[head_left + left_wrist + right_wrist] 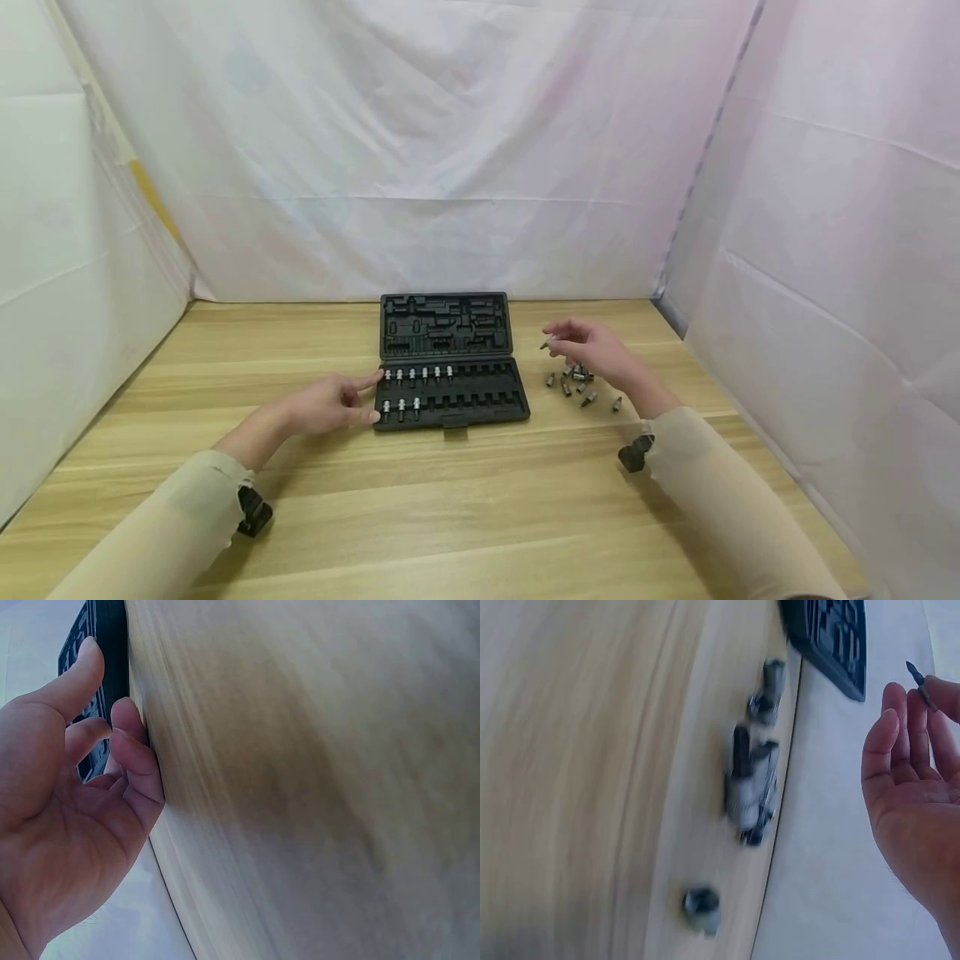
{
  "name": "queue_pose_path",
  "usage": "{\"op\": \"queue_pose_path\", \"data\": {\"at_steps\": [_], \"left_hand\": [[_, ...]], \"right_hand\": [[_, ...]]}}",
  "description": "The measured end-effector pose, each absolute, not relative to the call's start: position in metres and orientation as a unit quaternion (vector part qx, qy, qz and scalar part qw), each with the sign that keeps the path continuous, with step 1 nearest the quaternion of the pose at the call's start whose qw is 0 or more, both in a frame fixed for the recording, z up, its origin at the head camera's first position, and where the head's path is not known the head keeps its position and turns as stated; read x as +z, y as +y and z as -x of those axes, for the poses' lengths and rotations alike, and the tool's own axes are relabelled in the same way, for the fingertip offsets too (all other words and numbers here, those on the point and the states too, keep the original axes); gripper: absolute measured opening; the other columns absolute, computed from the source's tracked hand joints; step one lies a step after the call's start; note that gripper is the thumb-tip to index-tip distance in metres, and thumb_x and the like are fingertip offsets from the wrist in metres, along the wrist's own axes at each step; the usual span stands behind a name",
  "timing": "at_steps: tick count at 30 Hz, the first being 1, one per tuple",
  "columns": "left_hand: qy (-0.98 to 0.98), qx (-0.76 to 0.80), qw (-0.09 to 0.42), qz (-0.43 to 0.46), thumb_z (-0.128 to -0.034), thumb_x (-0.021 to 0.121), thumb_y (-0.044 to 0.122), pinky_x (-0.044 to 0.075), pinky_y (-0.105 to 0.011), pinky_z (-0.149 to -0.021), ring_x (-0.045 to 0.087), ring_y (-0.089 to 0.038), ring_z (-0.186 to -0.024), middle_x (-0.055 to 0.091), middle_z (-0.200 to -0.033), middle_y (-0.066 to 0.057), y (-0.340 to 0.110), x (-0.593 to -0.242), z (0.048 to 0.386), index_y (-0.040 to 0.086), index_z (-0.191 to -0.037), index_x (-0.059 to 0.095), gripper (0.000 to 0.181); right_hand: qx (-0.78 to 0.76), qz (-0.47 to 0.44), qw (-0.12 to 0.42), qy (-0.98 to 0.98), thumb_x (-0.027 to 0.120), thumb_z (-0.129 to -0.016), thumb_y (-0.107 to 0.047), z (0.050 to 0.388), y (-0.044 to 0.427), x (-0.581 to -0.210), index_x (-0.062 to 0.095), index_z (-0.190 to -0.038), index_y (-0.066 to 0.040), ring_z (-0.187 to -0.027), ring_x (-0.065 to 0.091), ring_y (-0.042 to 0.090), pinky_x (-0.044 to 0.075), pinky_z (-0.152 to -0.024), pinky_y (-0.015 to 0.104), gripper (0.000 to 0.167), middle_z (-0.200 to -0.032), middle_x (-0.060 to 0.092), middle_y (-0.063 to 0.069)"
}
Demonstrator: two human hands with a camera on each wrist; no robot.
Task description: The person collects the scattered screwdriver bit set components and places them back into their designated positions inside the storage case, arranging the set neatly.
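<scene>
A black plastic case (452, 427) lies unfolded on the table, with several silver bit sockets (412, 375) standing in its back row and three in its front row at the left. My left hand (326, 406) touches the case's left edge with thumb and forefinger spread apart; its other fingers bend loosely in the left wrist view. Above the table, right of the case, my right hand (596, 350) pinches one bit socket (916, 677) between thumb and fingers, its dark tip pointing away from the palm. Loose bit sockets (588, 400) lie scattered below that hand.
The moulded lid (446, 346) leans back behind the case's base. White cloth (420, 167) hangs behind the wooden table (450, 517) and along both sides. Each wrist carries a black camera mount (253, 510) below its sleeve.
</scene>
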State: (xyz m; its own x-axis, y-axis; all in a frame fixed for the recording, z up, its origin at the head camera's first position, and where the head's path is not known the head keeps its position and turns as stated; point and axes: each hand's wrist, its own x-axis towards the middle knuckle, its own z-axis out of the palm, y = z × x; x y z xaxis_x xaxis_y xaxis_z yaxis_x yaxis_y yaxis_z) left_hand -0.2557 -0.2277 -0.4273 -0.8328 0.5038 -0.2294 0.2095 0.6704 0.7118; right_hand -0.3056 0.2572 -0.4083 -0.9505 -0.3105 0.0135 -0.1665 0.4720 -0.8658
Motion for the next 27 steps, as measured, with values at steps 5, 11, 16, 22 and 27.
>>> {"op": "queue_pose_path", "data": {"at_steps": [5, 11, 16, 22, 27], "left_hand": [[0.89, 0.352, 0.208, -0.201, -0.1033, 0.078, 0.035, 0.047, -0.027, -0.063, 0.05, -0.016, -0.073, 0.064, -0.09, -0.007, -0.228, -0.425, 0.256, 0.013, -0.173, 0.033, 0.086], [0.89, 0.351, 0.209, -0.203, -0.1035, 0.078, 0.034, 0.046, -0.026, -0.063, 0.049, -0.015, -0.072, 0.065, -0.09, -0.006, -0.227, -0.425, 0.256, 0.013, -0.173, 0.033, 0.086], [0.892, 0.348, 0.207, -0.2, -0.1038, 0.078, 0.034, 0.046, -0.026, -0.062, 0.048, -0.015, -0.071, 0.066, -0.092, -0.006, -0.227, -0.424, 0.254, 0.014, -0.173, 0.033, 0.085], [0.891, 0.352, 0.204, -0.203, -0.1039, 0.078, 0.034, 0.044, -0.027, -0.062, 0.047, -0.014, -0.071, 0.067, -0.095, -0.008, -0.226, -0.424, 0.253, 0.013, -0.173, 0.033, 0.085], [0.891, 0.352, 0.197, -0.208, -0.1032, 0.079, 0.036, 0.046, -0.027, -0.062, 0.049, -0.014, -0.071, 0.068, -0.142, -0.025, -0.226, -0.424, 0.252, 0.013, -0.172, 0.034, 0.085]], "right_hand": [[-0.512, 0.149, 0.081, 0.842, 0.07, -0.109, -0.026, 0.308, 0.24, -0.407, 0.066, -0.135, -0.002, -0.124, 0.065, 0.046, 0.056, -0.1, 0.061, 0.036, -0.135, 0.069, 0.03], [-0.532, 0.168, 0.101, 0.823, 0.067, -0.111, -0.023, 0.309, 0.218, -0.407, 0.062, -0.14, 0.001, -0.125, 0.072, 0.031, 0.052, -0.107, 0.069, 0.037, -0.143, 0.07, 0.021], [-0.521, 0.177, 0.103, 0.829, 0.066, -0.112, -0.026, 0.309, 0.199, -0.406, 0.06, -0.148, -0.002, -0.126, 0.072, 0.038, 0.054, -0.105, 0.068, 0.043, -0.139, 0.072, 0.019], [-0.516, 0.194, 0.104, 0.828, 0.066, -0.112, -0.024, 0.313, 0.181, -0.409, 0.062, -0.148, -0.006, -0.116, 0.075, 0.033, 0.06, -0.101, 0.059, 0.04, -0.13, 0.072, 0.02], [-0.526, 0.203, 0.112, 0.818, 0.067, -0.112, -0.019, 0.314, 0.17, -0.412, 0.063, -0.147, -0.002, -0.111, 0.076, 0.025, 0.062, -0.102, 0.053, 0.039, -0.135, 0.071, 0.025]]}}
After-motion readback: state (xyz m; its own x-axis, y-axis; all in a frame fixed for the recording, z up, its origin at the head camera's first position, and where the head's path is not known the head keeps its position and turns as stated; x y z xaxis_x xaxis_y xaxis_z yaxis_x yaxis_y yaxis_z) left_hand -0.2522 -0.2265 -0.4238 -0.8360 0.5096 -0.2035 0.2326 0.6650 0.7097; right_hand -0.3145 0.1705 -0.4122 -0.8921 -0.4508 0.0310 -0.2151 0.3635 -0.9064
